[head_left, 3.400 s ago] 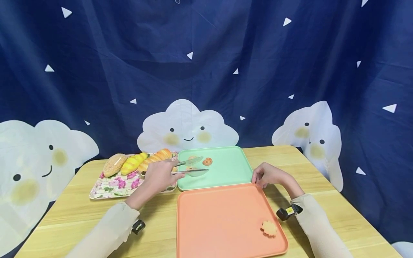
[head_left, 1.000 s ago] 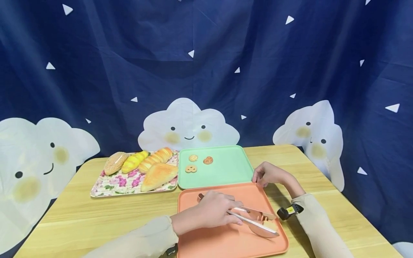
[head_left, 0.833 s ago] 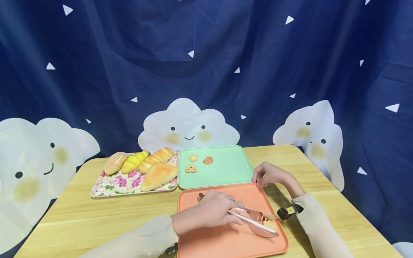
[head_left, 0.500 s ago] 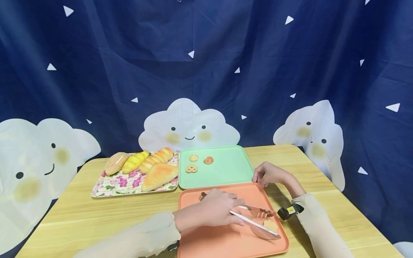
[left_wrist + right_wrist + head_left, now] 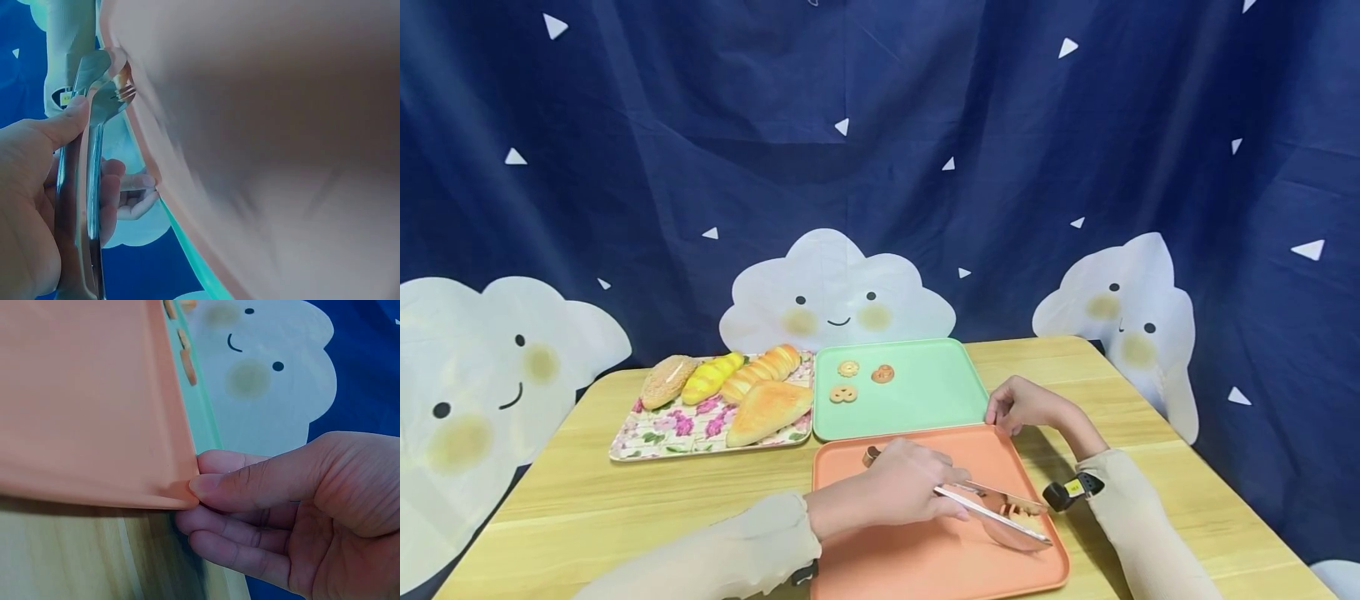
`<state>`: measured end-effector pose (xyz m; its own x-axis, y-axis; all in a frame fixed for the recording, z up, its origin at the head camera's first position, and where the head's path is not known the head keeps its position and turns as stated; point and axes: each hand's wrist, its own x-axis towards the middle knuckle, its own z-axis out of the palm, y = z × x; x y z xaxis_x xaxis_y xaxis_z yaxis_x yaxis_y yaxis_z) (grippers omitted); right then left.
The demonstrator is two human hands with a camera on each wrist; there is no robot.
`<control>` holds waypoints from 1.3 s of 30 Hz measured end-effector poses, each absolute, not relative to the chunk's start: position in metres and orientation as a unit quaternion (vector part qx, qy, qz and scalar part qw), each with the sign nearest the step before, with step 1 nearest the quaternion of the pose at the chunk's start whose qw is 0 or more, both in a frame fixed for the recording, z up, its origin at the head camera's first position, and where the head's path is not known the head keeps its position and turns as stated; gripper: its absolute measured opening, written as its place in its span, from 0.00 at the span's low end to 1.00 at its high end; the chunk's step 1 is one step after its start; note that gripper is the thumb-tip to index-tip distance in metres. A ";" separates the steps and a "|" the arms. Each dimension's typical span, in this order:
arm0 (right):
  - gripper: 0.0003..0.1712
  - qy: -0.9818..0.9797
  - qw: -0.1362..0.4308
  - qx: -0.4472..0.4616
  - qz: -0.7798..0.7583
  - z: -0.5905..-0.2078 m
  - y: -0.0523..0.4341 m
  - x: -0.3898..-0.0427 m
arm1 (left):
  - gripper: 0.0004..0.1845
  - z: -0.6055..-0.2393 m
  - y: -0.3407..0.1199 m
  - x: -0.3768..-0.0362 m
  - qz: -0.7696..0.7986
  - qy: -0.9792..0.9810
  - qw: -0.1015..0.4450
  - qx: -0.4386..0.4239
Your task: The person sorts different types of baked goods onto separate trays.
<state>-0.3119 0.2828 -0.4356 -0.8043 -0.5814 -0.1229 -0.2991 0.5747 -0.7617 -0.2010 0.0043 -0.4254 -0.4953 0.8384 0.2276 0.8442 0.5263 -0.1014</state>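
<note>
In the head view my left hand (image 5: 917,483) holds metal tongs (image 5: 1018,540) low over the orange tray (image 5: 902,558). The tongs' ends, one flat and one with fork-like tines, lie on either side of a pale flower-shaped cookie (image 5: 1030,522) near the tray's right front corner. The left wrist view shows the thumb and fingers around both tong arms (image 5: 94,181). My right hand (image 5: 1026,406) pinches the orange tray's far right corner; in the right wrist view the thumb (image 5: 219,487) lies on the rim, with fingers below and beside it.
Behind lies a green tray (image 5: 925,387) bearing a round cookie (image 5: 848,368), a pretzel-shaped cookie (image 5: 843,393) and a browner cookie (image 5: 883,374). To its left, a floral tray (image 5: 647,446) carries several breads, including a triangular one (image 5: 769,412). A dark blue curtain (image 5: 895,167) hangs behind the table.
My left hand has carried the tongs from over the green tray to the cookie on the orange tray. Since half a second ago, the tongs' ends have drawn closer together. The right hand stays put.
</note>
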 end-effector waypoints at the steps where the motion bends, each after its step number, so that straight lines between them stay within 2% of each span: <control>1: 0.09 0.870 0.184 -0.250 -0.384 -0.436 0.283 -0.312 | 0.21 -0.426 0.004 -0.201 -0.012 -0.865 0.126 -0.486; 14: 0.10 0.875 0.180 -0.243 -0.377 -0.433 0.282 -0.310 | 0.19 -0.428 -0.005 -0.205 -0.018 -0.863 0.128 -0.488; 24: 0.10 0.869 0.181 -0.246 -0.388 -0.432 0.280 -0.308 | 0.20 -0.424 -0.012 -0.207 -0.023 -0.865 0.103 -0.491; 39: 0.10 0.869 0.186 -0.239 -0.392 -0.432 0.281 -0.308 | 0.22 -0.422 -0.030 -0.207 0.021 -0.877 0.120 -0.465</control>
